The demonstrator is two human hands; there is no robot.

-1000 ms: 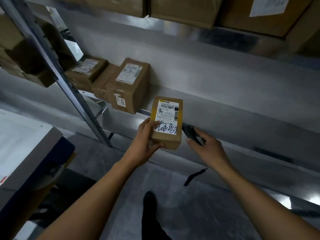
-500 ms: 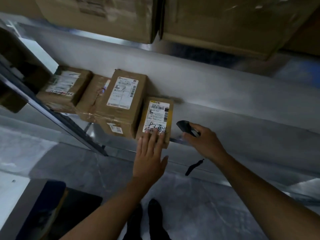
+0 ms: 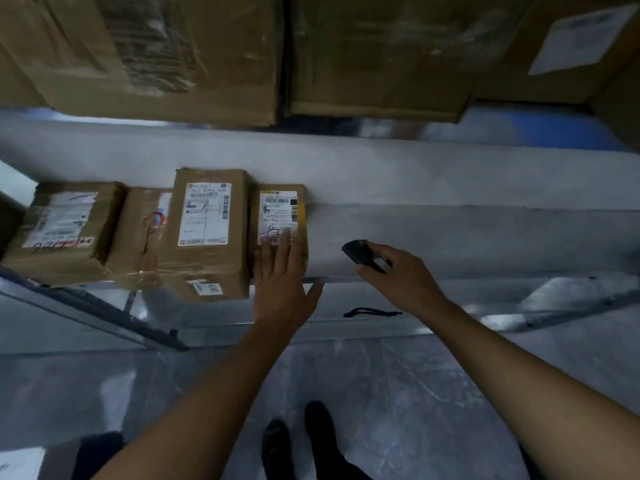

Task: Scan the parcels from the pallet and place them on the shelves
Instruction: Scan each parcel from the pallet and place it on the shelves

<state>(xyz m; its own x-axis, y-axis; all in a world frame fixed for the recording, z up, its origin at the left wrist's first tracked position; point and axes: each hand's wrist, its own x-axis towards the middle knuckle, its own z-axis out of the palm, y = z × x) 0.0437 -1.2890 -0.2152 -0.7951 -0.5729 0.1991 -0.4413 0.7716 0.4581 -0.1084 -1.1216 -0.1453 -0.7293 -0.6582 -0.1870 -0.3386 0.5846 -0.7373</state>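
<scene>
1. On the grey shelf (image 3: 450, 237), a small yellow-taped parcel (image 3: 300, 216) lies label up, touching the taller box (image 3: 204, 230) on its left.
2. Flat on its near end, the left hand (image 3: 282, 289) presses with straight, spread fingers.
3. Just right of it, the right hand (image 3: 398, 275) curls around a black scanner (image 3: 360, 252) above the shelf.
4. Two more boxes (image 3: 65, 230) continue the row leftward.

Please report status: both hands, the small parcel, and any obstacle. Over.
Left hand flat, fingers pressing small yellow-taped cardboard parcel on grey metal shelf. Right hand grips black handheld scanner. Larger brown cardboard box close on parcel's left; nothing blocking.
</scene>
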